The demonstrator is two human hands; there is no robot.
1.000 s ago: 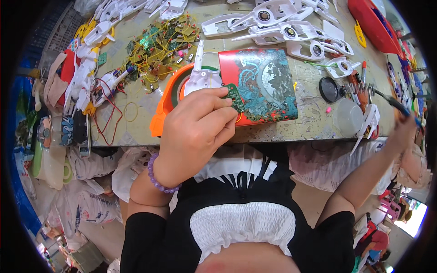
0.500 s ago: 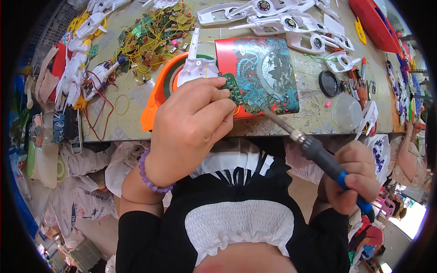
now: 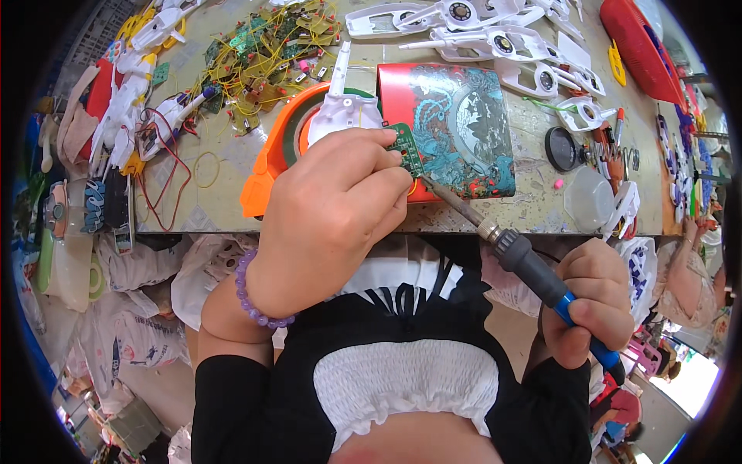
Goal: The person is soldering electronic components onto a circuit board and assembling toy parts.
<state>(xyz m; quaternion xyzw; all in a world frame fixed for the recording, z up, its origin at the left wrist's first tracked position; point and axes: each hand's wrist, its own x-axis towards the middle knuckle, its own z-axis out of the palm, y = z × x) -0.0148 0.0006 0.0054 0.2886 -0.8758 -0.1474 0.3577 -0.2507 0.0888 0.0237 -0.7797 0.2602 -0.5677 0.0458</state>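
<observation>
Right hand: your right hand (image 3: 591, 301) is nearest you, below the desk edge, fingers wrapped shut round the blue-and-grey handle of the soldering iron (image 3: 533, 267), which slants up and to the left.
Iron tip: the thin metal tip (image 3: 431, 185) ends just beside the lower corner of the circuit board; whether it touches the board you cannot tell, since your fingers crowd that spot.
Left hand: your left hand (image 3: 340, 205) is curled tight, fingertips pinching the small green circuit board (image 3: 406, 147) at its near edge, a purple bead bracelet (image 3: 255, 298) on the wrist.
Circuit board: it sits above the desk's front edge, over the seam between the orange holder and the red tin, tilted, mostly hidden by your fingers; only a green corner with pale dots shows.
Progress: judging by this, the board is positioned and the iron brought up, so the joint itself looks about to be made; no solder wire or wire lead shows at the board.
Under the board: an orange holder (image 3: 267, 158) with a white plastic part (image 3: 344, 108) in it, and a red tin (image 3: 456, 127) with a teal pattern.
Far desk (image 3: 216, 209): a heap of green boards with yellow wires (image 3: 267, 54) at far left and white plastic shells (image 3: 495, 39) across the back.
</observation>
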